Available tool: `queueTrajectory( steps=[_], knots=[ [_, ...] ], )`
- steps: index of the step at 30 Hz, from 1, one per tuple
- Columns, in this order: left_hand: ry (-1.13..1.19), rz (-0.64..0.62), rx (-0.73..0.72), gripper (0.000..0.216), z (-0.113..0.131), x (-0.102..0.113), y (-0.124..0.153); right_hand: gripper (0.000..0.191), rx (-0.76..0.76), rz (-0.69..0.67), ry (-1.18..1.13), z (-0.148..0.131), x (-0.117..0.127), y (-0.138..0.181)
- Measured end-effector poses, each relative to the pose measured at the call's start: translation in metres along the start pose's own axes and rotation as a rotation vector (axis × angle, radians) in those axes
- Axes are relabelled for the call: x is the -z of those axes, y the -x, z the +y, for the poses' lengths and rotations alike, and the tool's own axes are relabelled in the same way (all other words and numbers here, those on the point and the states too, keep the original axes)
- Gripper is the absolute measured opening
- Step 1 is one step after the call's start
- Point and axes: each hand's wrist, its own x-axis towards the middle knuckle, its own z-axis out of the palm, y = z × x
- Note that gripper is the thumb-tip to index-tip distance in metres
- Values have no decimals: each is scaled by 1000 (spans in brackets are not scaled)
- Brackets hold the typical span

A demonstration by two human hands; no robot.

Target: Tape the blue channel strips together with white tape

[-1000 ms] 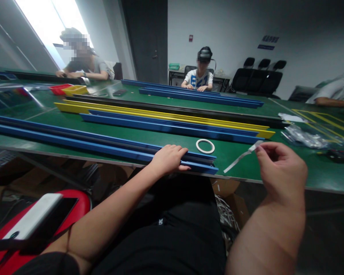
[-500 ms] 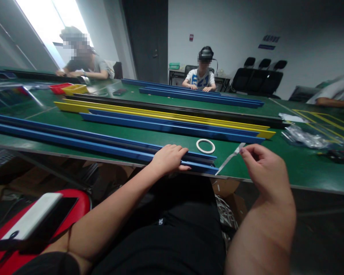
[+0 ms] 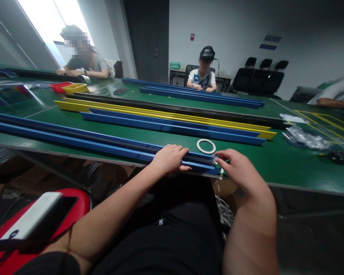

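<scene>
My left hand (image 3: 171, 158) is wrapped over a long blue channel rail (image 3: 103, 146) near its right end, thumb on the near side. A black strip (image 3: 123, 144) runs along inside this rail. At the rail's right end, my right hand (image 3: 236, 165) pinches a narrow piece of white tape (image 3: 215, 159) between thumb and fingers. The tape's lower part shows by the table edge; its middle is hard to make out. Just beyond the rail end, a white tape roll (image 3: 198, 146) lies flat on the green table (image 3: 298, 164).
Farther back lie a blue rail (image 3: 172, 128), a yellow rail (image 3: 166, 117) and black rails (image 3: 189, 109). Clear plastic bags (image 3: 306, 138) are at right, red (image 3: 60, 88) and yellow bins (image 3: 74, 89) at left. Co-workers sit around the table. A red stool (image 3: 80, 206) stands beside me.
My right hand has moved left and slightly down, bringing the tape from out to the right up to the rail's end. My left hand stays in place on the rail.
</scene>
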Motion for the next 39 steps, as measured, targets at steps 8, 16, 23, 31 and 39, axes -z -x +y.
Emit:
queueTrajectory(
  steps=[8,16,23,31,39],
  knots=[
    [9,5,12,68,1,1,1,18,29,-150,-2,2,-21,-9],
    [-6,8,10,68,2,2,0,22,5,-240,-39,-7,-27,-9],
    [4,-1,13,68,2,2,0,21,-2,-144,-52,0,-23,-9],
    [1,-7,14,69,2,1,0,22,10,-8,-182,-7,-11,-6],
    [6,2,6,69,1,0,1,19,-68,159,-269,-7,-1,1]
  ],
)
